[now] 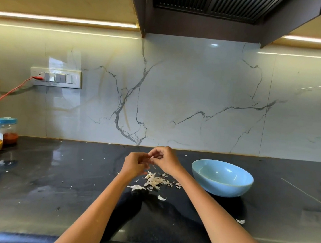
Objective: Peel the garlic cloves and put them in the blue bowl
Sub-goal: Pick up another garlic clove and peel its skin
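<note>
Both hands, left (135, 163) and right (164, 158), are pinching a clove (152, 159), peeling; next, dropping it into the bowl (221, 184).

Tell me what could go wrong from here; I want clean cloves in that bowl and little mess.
1. Both hands, left and right, pinch the garlic clove in the air beside the blue bowl, so a slip might drop it into the peel pile.
2. Loose peel lies near the bowl; flakes could drift in.
</note>
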